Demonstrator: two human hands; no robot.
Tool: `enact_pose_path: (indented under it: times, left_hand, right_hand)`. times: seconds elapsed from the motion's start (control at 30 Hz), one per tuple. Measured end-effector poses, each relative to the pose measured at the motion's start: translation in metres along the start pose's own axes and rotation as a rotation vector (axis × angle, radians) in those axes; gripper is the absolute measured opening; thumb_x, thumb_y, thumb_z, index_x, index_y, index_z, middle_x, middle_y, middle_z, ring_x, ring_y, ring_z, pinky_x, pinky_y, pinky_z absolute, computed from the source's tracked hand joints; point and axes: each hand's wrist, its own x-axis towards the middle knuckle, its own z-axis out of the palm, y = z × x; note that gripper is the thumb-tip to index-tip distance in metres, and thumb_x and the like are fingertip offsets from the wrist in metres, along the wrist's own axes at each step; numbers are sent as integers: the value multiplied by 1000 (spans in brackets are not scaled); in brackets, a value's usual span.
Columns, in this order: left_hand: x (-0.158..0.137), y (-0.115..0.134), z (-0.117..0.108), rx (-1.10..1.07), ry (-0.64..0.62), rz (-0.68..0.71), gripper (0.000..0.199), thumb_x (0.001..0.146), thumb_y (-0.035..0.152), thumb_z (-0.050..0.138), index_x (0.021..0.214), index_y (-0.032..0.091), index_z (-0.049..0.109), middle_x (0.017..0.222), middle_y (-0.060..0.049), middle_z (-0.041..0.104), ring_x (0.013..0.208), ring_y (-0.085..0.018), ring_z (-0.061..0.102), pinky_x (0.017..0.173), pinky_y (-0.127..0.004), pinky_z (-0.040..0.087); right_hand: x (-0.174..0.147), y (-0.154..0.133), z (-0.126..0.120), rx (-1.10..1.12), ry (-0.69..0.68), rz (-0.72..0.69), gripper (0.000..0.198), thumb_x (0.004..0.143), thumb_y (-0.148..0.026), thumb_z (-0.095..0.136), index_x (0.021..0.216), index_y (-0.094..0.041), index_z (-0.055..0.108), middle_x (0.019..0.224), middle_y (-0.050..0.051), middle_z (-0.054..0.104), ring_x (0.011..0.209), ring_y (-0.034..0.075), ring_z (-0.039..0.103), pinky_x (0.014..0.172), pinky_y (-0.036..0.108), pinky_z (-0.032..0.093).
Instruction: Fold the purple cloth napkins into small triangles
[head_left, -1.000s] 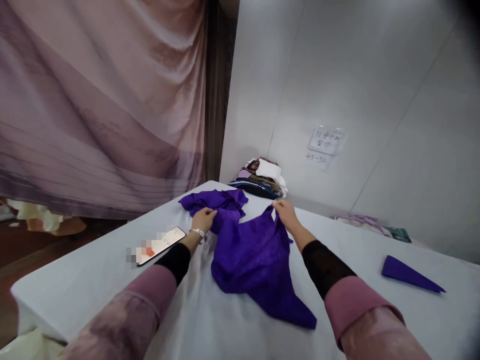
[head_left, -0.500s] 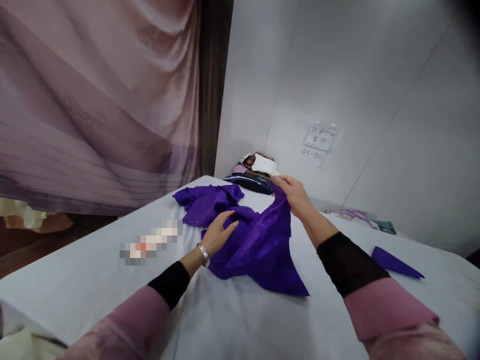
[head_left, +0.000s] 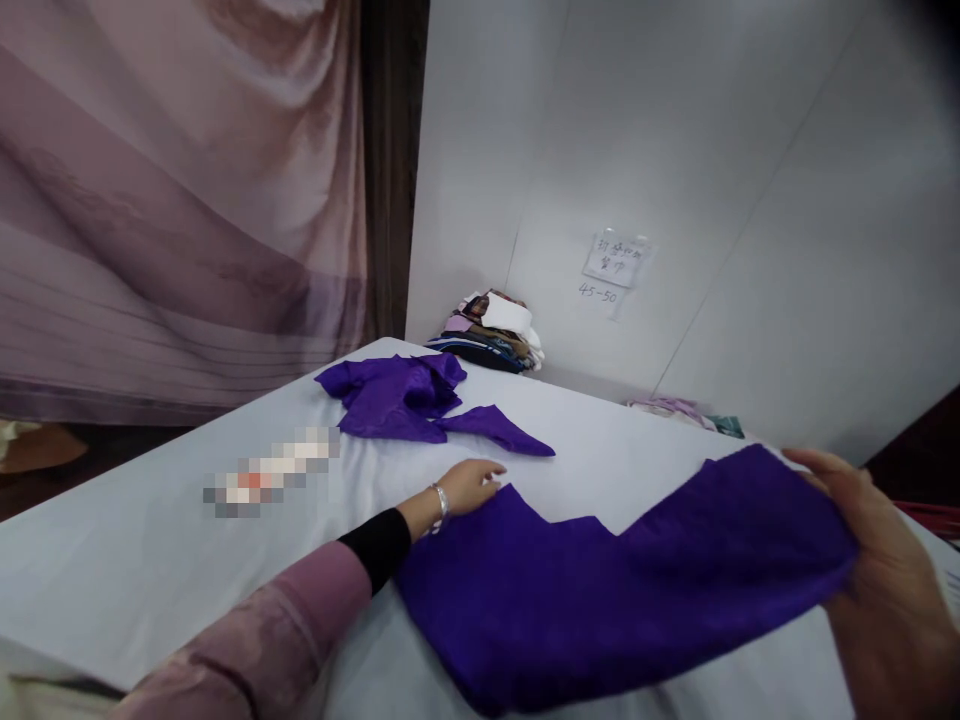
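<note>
A purple cloth napkin [head_left: 600, 600] is stretched across the front of the table, its right side lifted towards me. My right hand [head_left: 885, 560] is closed on that raised end, thumb and fingers partly behind the fabric. At the napkin's upper left edge, my left hand [head_left: 469, 487] has its fingers bent around the cloth; the exact grip is partly hidden. Behind it lies a crumpled heap of purple napkins [head_left: 397, 400], with one flat flap reaching right.
A white-covered table [head_left: 592, 400] carries everything. Piled fabrics [head_left: 487, 325] stand at the far corner by the wall, with more folded cloth [head_left: 675, 410] along the back edge. A blurred-out object [head_left: 270, 475] lies at left. A pink curtain [head_left: 187, 200] hangs behind.
My right hand has come right and towards me, pulling the napkin off the heap and spreading it. My left hand has shifted slightly right and down. The view has turned a little.
</note>
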Motion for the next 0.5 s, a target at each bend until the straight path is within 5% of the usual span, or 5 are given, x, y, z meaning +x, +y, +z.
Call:
enact_pose_path:
  times: [0.13, 0.27, 0.37, 0.5]
  left_hand:
    - [40, -18, -3, 132, 120, -105, 43, 74, 13, 53, 116, 19, 58, 129, -10, 52, 117, -27, 49, 99, -39, 37]
    - [72, -24, -2, 196, 149, -207, 52, 75, 9, 55, 125, 21, 49, 143, -12, 34, 116, -30, 49, 95, -45, 39]
    - [84, -27, 3, 221, 138, -276, 37, 78, 17, 59, 115, 19, 56, 131, -10, 47, 107, -30, 54, 90, -43, 43]
    - [105, -28, -13, 228, 160, -384, 30, 86, 33, 53, 111, 17, 55, 113, -6, 56, 98, -22, 57, 81, -40, 49]
  right_hand:
    - [22, 35, -30, 81, 116, 184, 37, 65, -55, 66, 88, -26, 66, 67, 5, 61, 45, 14, 50, 39, 28, 34]
    - [10, 81, -30, -121, 80, 277, 44, 63, -57, 64, 90, -23, 68, 70, 3, 65, 55, 17, 56, 44, 26, 40]
    - [-10, 114, -23, -291, -31, 234, 43, 62, -58, 60, 83, -22, 71, 86, 4, 69, 83, 25, 62, 66, 29, 49]
    - [-27, 150, -20, -400, -178, 258, 43, 64, -60, 54, 80, -25, 73, 95, 3, 70, 103, 29, 58, 85, 32, 47]
